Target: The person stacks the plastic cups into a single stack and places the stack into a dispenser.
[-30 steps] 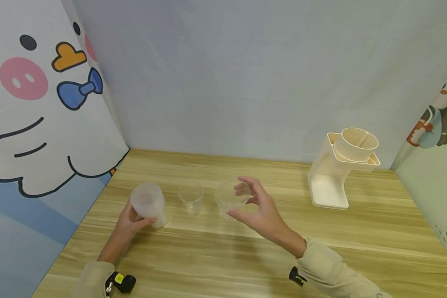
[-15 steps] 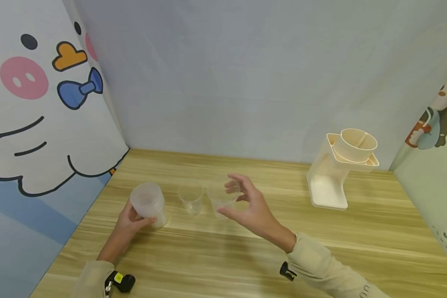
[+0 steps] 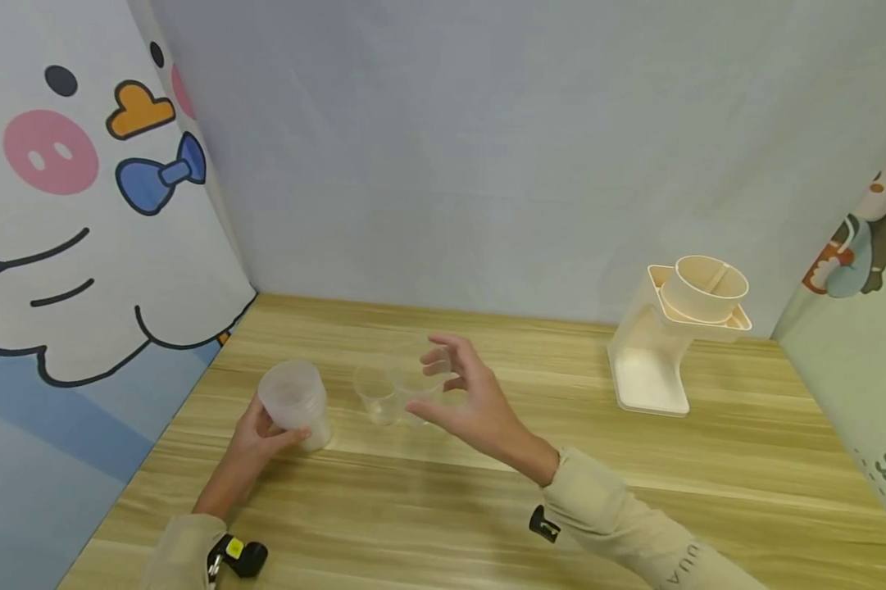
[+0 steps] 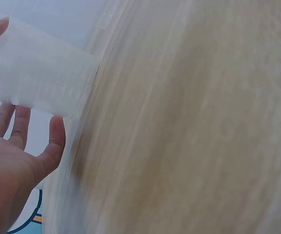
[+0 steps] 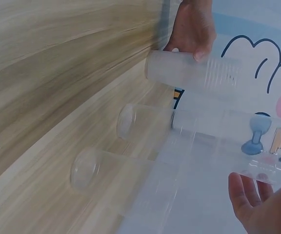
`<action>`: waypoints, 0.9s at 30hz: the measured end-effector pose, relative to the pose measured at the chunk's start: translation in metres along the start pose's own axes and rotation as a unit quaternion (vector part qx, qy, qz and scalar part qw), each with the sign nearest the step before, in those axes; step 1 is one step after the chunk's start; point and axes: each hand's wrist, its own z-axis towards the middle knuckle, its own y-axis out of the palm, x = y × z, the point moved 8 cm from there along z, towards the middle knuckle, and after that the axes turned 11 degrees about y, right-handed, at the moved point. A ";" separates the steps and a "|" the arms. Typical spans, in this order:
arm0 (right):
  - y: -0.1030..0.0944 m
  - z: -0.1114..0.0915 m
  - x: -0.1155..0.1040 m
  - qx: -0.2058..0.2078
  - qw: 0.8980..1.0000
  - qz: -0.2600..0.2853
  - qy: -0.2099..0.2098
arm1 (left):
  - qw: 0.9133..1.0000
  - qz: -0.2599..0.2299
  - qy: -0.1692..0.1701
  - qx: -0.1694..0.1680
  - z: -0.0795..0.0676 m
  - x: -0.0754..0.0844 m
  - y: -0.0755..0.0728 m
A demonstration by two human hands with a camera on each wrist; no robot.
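At the left of the head view, my left hand (image 3: 261, 438) grips an upright stack of cloudy plastic cups (image 3: 295, 401), fingers and thumb around its sides. My right hand (image 3: 475, 401) holds a clear plastic cup (image 3: 419, 367) between thumb and fingers, its open end up. Just left of that cup stands another clear cup (image 3: 379, 397). The right wrist view shows two clear cups with their bases on the table, one nearer the stack (image 5: 140, 122) and one farther away (image 5: 87, 170). Overlapping transparent walls make their outlines hard to separate in the head view.
A cream plastic stand (image 3: 645, 373) with a round, open-topped holder (image 3: 708, 287) stands at the back right of the wood-grain table (image 3: 413, 524). A plain pale backdrop (image 3: 443, 164) rises behind. Printed cartoon curtains border the left and right.
My right hand has moved left with the clear cup, bringing it beside the standing cup near the stack. My left hand and the stack have stayed in place.
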 end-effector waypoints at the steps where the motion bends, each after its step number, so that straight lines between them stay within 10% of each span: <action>1: 0.001 0.001 -0.001 -0.002 1.000 0.000 -0.002 | 1.000 0.001 0.001 0.000 0.000 0.000 0.000; 27: 0.032 0.029 -0.018 -0.027 0.999 -0.009 -0.036 | 1.000 -0.008 0.003 0.003 0.000 0.001 0.000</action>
